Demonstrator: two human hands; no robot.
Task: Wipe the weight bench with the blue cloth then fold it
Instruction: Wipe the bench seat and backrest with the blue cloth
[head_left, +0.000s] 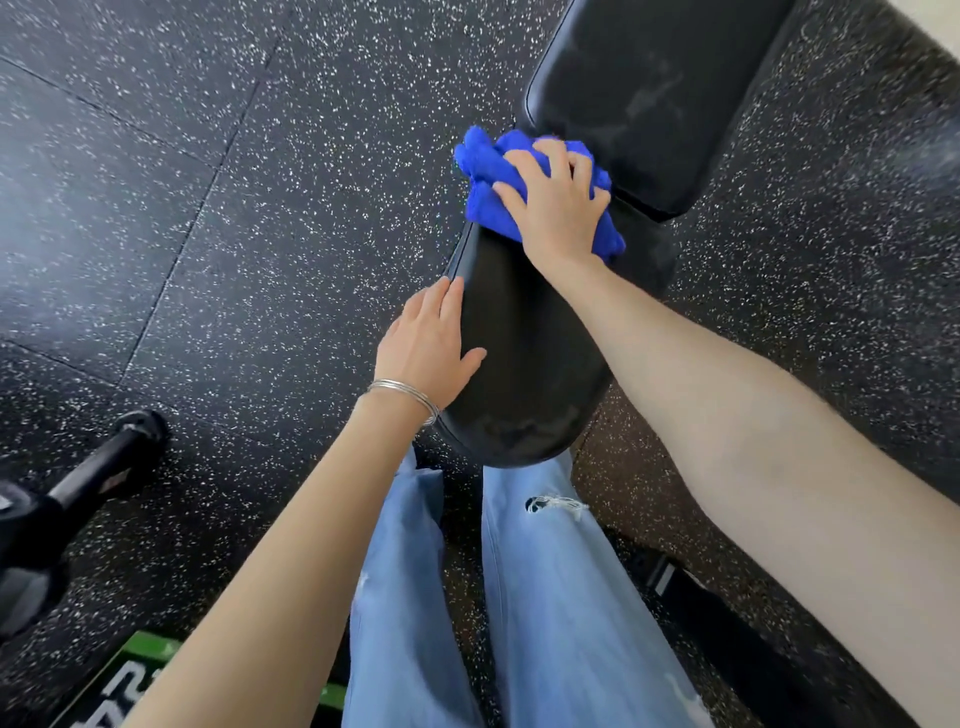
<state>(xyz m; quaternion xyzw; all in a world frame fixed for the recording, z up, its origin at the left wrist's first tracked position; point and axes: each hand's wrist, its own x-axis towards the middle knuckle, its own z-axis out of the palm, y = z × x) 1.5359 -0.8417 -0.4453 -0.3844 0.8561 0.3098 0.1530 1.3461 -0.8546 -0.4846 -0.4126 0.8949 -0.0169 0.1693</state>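
Black rubber floor (249, 208) flecked with white runs under everything, its tile seams showing, and a dumbbell (104, 467) lies on it off to the left. The weight bench (524, 358) stands in the middle, its black seat pad nearest the person and its back pad (649, 83) beyond a narrow gap. The blue cloth (485, 171) sits bunched at the far end of the seat pad, right at that gap. The right hand (558, 208) bears down on it, fingers spread and bent over the wad. The left hand (426, 343) lies flat along the seat's left edge, fingers straight, holding nothing, thin bangles (405, 392) at its wrist. Pale ripped jeans (561, 597) show below the seat.
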